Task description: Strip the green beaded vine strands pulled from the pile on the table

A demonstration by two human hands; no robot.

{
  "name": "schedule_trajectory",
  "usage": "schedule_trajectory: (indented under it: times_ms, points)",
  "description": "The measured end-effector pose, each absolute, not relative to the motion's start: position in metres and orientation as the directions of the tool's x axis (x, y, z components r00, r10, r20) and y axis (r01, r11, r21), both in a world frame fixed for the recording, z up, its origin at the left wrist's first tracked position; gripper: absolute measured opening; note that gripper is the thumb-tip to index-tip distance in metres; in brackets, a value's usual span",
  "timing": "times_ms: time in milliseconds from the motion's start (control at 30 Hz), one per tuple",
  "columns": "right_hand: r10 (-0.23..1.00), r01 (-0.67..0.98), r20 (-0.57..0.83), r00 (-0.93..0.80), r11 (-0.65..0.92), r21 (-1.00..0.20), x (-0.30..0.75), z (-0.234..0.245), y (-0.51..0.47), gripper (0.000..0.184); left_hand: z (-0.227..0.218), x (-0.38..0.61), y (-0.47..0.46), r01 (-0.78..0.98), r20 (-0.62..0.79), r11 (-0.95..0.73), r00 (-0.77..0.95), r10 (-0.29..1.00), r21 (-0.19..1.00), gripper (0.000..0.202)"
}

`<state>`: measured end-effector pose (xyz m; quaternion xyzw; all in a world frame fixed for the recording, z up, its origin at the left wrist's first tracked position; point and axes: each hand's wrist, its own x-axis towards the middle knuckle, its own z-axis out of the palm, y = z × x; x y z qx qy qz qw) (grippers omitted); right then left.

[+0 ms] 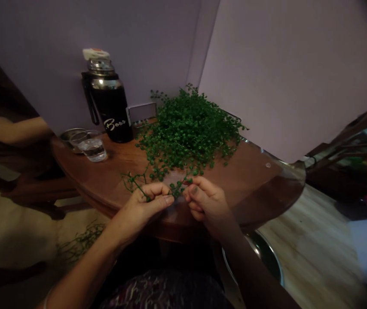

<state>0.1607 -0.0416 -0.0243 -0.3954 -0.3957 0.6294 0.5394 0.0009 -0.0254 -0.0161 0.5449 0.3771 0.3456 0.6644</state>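
A thin green sprig with small round berries stretches between my two hands, just above the near part of the wooden table. My left hand is closed on it, thumb against the bent forefinger, and its forked stems stick out to the left past the knuckles. My right hand is closed in a pinch at the sprig's right end, with some green showing by the fingertips. Just beyond both hands lies a large heap of the same berry sprigs. What sits inside the right fingers is partly hidden.
A black flask stands at the back left, with a clear cup and a metal bowl nearby. The table's edge curves in front of me. Bare stems and a metal basin are below. Another person's arm shows at left.
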Motion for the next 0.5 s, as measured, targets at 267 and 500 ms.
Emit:
schedule_trajectory:
  times_ms: [267, 500]
  points:
    - [0.992, -0.285, -0.087, -0.091, -0.110, -0.952, 0.172, -0.025, -0.045, 0.026, -0.018, -0.004, -0.019, -0.070, -0.139, 0.201, 0.506, 0.851, 0.977, 0.025]
    - [0.939, -0.219, -0.182, -0.290, -0.251, -0.943, 0.190, -0.025, -0.060, 0.029, -0.019, -0.008, -0.014, -0.102, -0.170, 0.279, 0.585, 0.793, 0.955, 0.021]
